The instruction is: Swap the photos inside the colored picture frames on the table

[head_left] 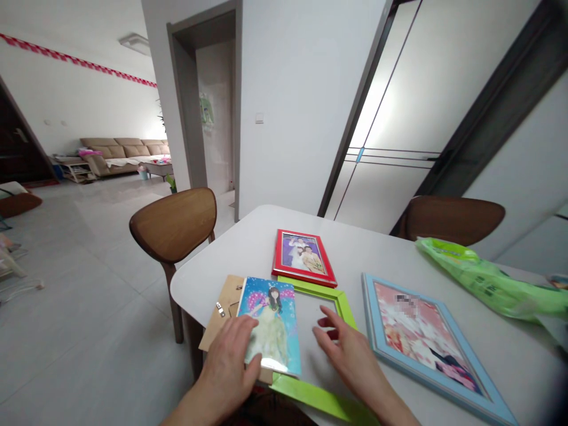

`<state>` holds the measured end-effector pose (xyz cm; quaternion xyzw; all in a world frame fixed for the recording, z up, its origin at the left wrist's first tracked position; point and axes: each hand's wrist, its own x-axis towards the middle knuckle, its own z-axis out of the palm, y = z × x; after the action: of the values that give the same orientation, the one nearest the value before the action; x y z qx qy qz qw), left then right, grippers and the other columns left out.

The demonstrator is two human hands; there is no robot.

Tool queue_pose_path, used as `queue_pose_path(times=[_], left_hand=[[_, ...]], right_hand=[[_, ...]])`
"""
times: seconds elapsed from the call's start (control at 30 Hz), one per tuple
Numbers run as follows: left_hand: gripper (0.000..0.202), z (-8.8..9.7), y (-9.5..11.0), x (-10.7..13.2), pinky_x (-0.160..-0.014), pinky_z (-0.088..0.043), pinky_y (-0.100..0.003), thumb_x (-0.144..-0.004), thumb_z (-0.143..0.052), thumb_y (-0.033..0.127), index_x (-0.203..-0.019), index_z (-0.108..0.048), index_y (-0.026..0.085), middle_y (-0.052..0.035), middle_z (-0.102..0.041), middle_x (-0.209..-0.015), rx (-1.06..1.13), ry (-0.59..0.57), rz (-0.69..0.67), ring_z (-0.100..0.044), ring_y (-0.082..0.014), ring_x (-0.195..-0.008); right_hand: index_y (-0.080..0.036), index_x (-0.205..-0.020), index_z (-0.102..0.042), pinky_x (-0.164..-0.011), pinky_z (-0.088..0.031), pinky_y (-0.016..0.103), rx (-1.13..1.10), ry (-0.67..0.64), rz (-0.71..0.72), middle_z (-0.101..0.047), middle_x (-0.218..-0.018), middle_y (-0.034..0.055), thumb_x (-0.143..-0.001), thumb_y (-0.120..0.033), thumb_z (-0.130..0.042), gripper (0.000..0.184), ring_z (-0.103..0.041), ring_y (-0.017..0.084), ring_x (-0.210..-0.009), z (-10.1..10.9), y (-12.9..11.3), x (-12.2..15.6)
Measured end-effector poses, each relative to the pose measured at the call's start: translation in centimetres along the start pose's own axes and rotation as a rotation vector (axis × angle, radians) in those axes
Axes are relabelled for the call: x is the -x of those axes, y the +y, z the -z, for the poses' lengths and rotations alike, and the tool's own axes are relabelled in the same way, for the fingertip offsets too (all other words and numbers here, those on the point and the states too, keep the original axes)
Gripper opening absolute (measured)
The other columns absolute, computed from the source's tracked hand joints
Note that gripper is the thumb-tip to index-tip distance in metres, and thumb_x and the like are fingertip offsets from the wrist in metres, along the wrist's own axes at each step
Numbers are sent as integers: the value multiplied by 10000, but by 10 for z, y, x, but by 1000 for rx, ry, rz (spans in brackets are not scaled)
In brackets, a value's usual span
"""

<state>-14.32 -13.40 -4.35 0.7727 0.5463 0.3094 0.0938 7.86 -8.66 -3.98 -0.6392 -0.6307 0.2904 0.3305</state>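
My left hand [231, 367] lies on the lower left corner of a photo print [271, 324] of a figure in a green dress, with my thumb pressed on its edge. The print sits over a brown backing board [222, 307] and the left side of an empty green picture frame [341, 302]. Inside that frame's opening, my right hand [350, 352] rests with fingers stretched out and slightly spread, holding nothing. All of this lies on a white table [248, 248].
A red framed photo [303, 256] lies beyond the green frame. A blue framed photo [426, 340] lies to the right. A green plastic bag [488, 284] sits at the far right. Two brown wooden chairs [175, 225] stand at the table's far sides.
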Motion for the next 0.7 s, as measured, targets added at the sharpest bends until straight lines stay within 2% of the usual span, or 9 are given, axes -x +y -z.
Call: queue_pose_path(times=[0.1,0.2,0.27,0.37,0.43,0.5,0.6,0.7], left_hand=[[546,-13,16,-3,-951,-304,-443,-620,-515,150,-1159,-431,156,-119,-433,-1227,30,-124,-94,-375,-264,-1128],[650,-23,22,-7,-965,-261,-487,-574,-521,121,-1211,-392,149,-131,-363,-1292,17,-173,-137,-308,-298,-1180],[627,-24,23,-11,-970,-259,-484,-612,-471,79,-1227,-377,151,-126,-358,-1299,51,-97,-186,-298,-283,-1194],[501,-15,29,-22,-974,-293,-413,-732,-381,60,-1222,-389,164,-101,-423,-1257,262,121,-238,-354,-222,-1171],[402,-9,38,-30,-968,-314,-370,-797,-370,108,-1191,-425,168,-85,-484,-1204,492,262,-111,-410,-199,-1133],[333,-6,50,-36,-954,-334,-350,-825,-393,182,-1149,-464,147,-86,-533,-1147,770,350,95,-460,-199,-1088],[361,-13,67,-39,-900,-394,-350,-812,-439,280,-1131,-468,113,-102,-576,-1085,1182,357,327,-507,-225,-1037],[447,-26,74,-39,-849,-433,-355,-792,-456,295,-1195,-381,116,-111,-579,-1075,1394,287,424,-521,-233,-1019]], right_hand=[[-116,-1159,-417,-408,-377,221,-490,-159,-205,-547,-592,-25,-659,-306,-519,545,-476,98,-428,-26,-17,-10],[-92,-1030,-525,-364,-323,184,-733,-307,-251,-486,-484,-52,-640,-232,-522,414,-400,62,-373,-34,-36,-12],[-108,-958,-565,-393,-348,177,-778,-326,-206,-533,-553,-27,-653,-231,-523,332,-429,58,-422,-29,-51,-9],[-148,-1018,-536,-456,-401,188,-920,-288,-116,-591,-745,13,-701,-315,-531,359,-496,72,-536,-15,-70,1],[-158,-1070,-502,-529,-444,216,-985,-221,-115,-596,-898,51,-712,-390,-529,428,-548,106,-662,-9,-72,7],[-169,-1112,-462,-626,-468,251,-997,-148,-226,-571,-1034,77,-703,-426,-533,488,-568,148,-808,-9,-65,11],[-173,-1146,-409,-696,-475,289,-1082,-109,-362,-556,-1103,89,-709,-398,-524,504,-566,183,-900,-15,-43,14],[-187,-1156,-393,-680,-485,287,-1158,-59,-309,-582,-1080,71,-712,-304,-498,471,-574,192,-904,-13,-24,13]])
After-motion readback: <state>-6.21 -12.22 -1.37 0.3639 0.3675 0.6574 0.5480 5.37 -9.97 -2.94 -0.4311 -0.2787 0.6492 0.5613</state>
